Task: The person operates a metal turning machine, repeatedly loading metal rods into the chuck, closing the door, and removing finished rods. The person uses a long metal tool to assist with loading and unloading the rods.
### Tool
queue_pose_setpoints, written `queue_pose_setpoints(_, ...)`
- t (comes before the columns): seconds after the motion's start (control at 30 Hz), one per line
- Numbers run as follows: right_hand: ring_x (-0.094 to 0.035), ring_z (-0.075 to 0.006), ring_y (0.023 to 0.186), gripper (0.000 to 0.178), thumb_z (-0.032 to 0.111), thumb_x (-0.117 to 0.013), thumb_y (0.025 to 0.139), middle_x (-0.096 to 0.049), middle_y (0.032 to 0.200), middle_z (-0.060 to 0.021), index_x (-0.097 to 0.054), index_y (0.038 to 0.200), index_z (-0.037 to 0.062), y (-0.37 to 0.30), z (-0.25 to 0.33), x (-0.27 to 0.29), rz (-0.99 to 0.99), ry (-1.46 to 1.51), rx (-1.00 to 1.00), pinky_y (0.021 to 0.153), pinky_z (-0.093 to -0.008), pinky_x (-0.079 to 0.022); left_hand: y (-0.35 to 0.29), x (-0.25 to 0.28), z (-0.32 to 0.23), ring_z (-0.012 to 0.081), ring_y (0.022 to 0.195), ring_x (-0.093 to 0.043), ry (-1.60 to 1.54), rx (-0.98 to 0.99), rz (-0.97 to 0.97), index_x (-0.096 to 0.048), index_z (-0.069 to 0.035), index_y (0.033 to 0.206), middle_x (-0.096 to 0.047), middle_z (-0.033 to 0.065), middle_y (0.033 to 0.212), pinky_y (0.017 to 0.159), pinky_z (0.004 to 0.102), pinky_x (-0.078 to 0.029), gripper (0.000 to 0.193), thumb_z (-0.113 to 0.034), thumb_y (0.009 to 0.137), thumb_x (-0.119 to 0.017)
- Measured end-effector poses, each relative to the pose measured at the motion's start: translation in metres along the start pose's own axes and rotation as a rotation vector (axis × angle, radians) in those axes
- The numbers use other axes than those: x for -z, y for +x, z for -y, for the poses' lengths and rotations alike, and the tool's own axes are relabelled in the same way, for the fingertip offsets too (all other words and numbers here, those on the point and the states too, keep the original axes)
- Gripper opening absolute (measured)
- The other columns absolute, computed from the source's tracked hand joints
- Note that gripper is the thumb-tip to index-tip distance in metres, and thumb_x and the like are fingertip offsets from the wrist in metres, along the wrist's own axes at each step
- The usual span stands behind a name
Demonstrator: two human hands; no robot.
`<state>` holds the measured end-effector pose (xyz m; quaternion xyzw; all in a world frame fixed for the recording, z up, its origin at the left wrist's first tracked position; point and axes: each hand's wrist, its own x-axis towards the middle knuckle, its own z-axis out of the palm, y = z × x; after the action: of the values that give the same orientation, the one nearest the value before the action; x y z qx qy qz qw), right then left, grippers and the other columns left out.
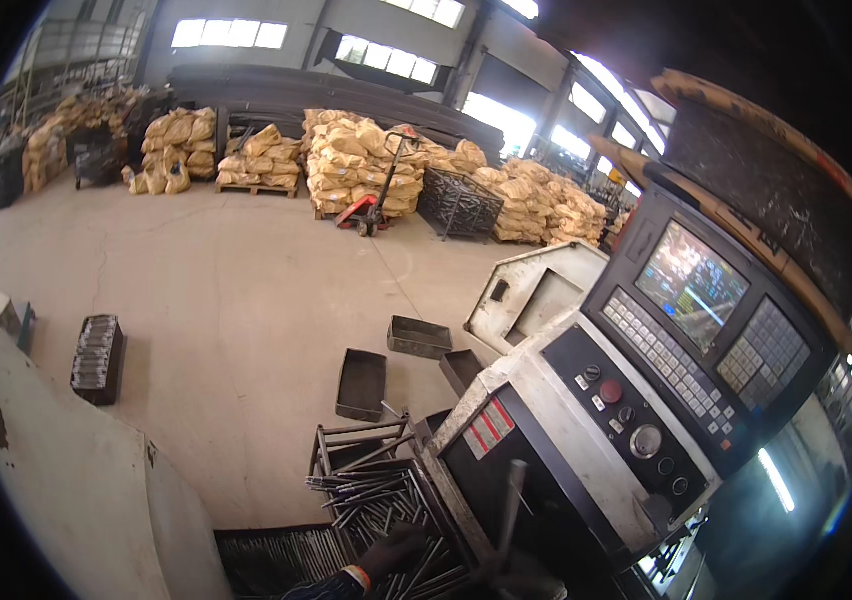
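My left hand, dark and below a striped sleeve with an orange cuff, reaches over a pile of thin metal rods in a metal-framed bin. Its fingers blend into the dark rods, so their grip is hidden. At the lower edge, my right hand is a dark, blurred shape closed around the lower end of a thicker metal rod, which points upward. More rods lie in neat rows in a tray left of the pile.
A machine control panel with screen and buttons rises at right. Dark metal boxes stand on the floor, with a crate of parts further left. Stacked yellow sacks, a red pallet jack and a mesh bin stand behind.
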<state>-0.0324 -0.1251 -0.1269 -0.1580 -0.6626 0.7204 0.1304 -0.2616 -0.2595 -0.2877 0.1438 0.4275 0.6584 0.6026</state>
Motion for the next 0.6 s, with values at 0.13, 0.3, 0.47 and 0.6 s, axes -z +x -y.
queue_pose_setpoints(0.13, -0.063, -0.0177, 0.079, 0.025, 0.014, -0.066, 0.096, -0.069, 0.085, -0.0062, -0.069, 0.118, 0.0008, -0.008, 0.007, -0.021, -0.219, 0.057, -0.183, 0.075, -0.0321, -0.049, 0.020, -0.008, 0.004, 0.0173, 0.091, -0.065, 0.407, -0.157, 0.133, -0.059, -0.008, 0.134, -0.068, 0.0068, 0.106, 0.080, 0.0337, -0.053, 0.039, -0.028, 0.101, -0.063)
queue_pose_setpoints(0.3, -0.064, -0.0178, 0.079, 0.024, 0.012, -0.063, 0.095, -0.070, 0.087, -0.0066, -0.072, 0.114, 0.0002, -0.030, -0.007, -0.036, -0.429, -0.147, -0.312, 0.074, -0.0323, -0.050, 0.032, -0.006, 0.036, 0.0393, 0.116, -0.063, 1.090, -1.020, 0.185, -0.054, -0.011, 0.140, -0.057, 0.0201, 0.136, 0.097, 0.0418, -0.055, 0.052, -0.020, 0.091, -0.066)
queue_pose_setpoints(0.47, -0.065, -0.0174, 0.079, 0.028, 0.016, -0.058, 0.098, -0.072, 0.096, -0.0109, -0.071, 0.117, -0.0001, -0.047, 0.020, -0.066, -0.480, -0.413, 0.046, 0.075, -0.0350, -0.052, 0.045, -0.015, 0.078, 0.0420, 0.127, -0.056, 0.994, -0.750, 0.258, -0.052, -0.013, 0.142, -0.052, 0.0219, 0.143, 0.102, 0.0456, -0.053, 0.052, -0.015, 0.091, -0.064)
queue_pose_setpoints(0.6, -0.067, -0.0185, 0.085, 0.032, 0.016, -0.057, 0.099, -0.072, 0.109, -0.0158, -0.066, 0.124, -0.0013, -0.088, -0.005, -0.023, -0.417, -0.433, 0.212, 0.077, -0.0356, -0.055, 0.050, -0.026, 0.094, 0.0422, 0.129, -0.055, 0.954, -0.979, 0.303, -0.052, -0.012, 0.142, -0.052, 0.0197, 0.144, 0.105, 0.0482, -0.051, 0.052, -0.015, 0.092, -0.064)
